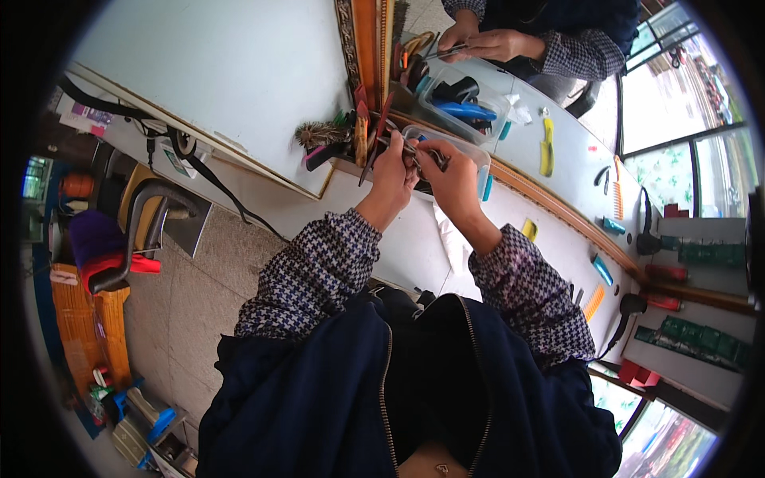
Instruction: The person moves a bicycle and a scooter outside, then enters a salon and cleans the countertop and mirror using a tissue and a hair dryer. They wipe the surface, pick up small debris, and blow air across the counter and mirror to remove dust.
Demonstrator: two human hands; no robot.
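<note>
Both of my hands meet above the counter, in front of a framed mirror (pixel 376 54). My left hand (pixel 392 170) grips a pair of metal scissors (pixel 409 149), seen only in part between the fingers. The fingers of my right hand (pixel 449 173) close around the handle end of the same scissors. Behind my hands stands a clear plastic container (pixel 482 161), partly hidden by my right hand. Just left of my left hand, combs and a round hairbrush (pixel 320 134) stick up from a holder. The mirror reflects both hands and the scissors.
On the counter to the right lie a yellow comb (pixel 529 229), a teal tube (pixel 602 270), an orange comb (pixel 593 303) and a black hair dryer (pixel 630 305). A white cloth or tissue (pixel 452 239) lies below the container. At left are a black cable (pixel 221 185) and a chair (pixel 149 209).
</note>
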